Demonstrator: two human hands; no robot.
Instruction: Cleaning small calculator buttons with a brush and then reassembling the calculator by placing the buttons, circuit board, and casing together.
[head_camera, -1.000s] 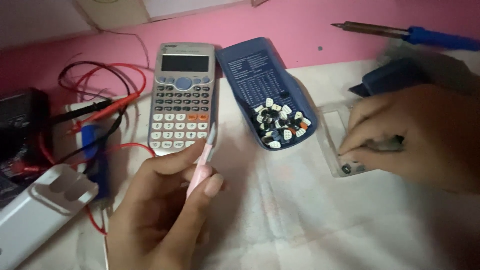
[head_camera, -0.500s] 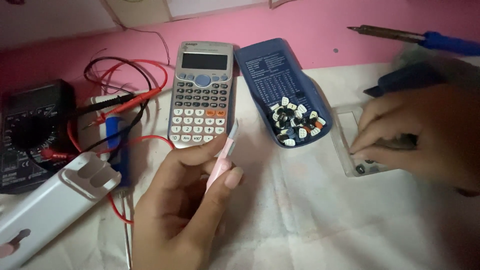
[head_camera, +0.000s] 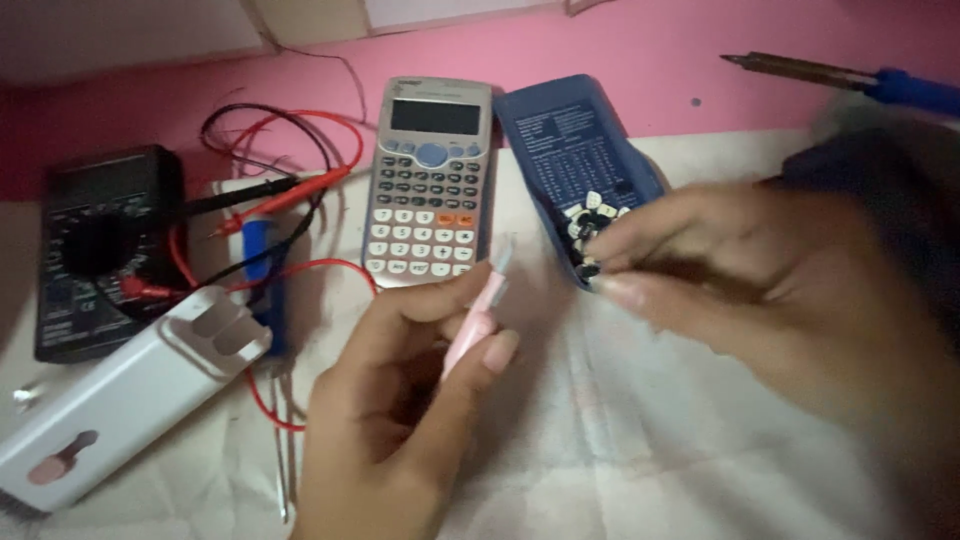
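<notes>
My left hand (head_camera: 395, 410) grips a thin pink tool (head_camera: 478, 318) with its tip pointing up toward a silver scientific calculator (head_camera: 430, 180). My right hand (head_camera: 760, 290) is blurred. Its fingertips are bunched together at the near end of a blue calculator cover (head_camera: 570, 140), lying inside-up. There they touch a heap of small black and white keys (head_camera: 590, 215). Whether those fingers hold a key is unclear, and the hand hides part of the heap.
A black multimeter (head_camera: 95, 240) with red and black leads (head_camera: 270, 190) lies at the left. Beside it are a white case (head_camera: 120, 400) and a blue-handled screwdriver (head_camera: 258, 290). A soldering iron (head_camera: 850, 78) rests at the back right. White cloth (head_camera: 620, 440) covers the pink desk (head_camera: 640, 60).
My right hand has moved left from a clear plastic piece to the keys in the blue cover. The view has shifted right. My left hand still holds the pink tool.
</notes>
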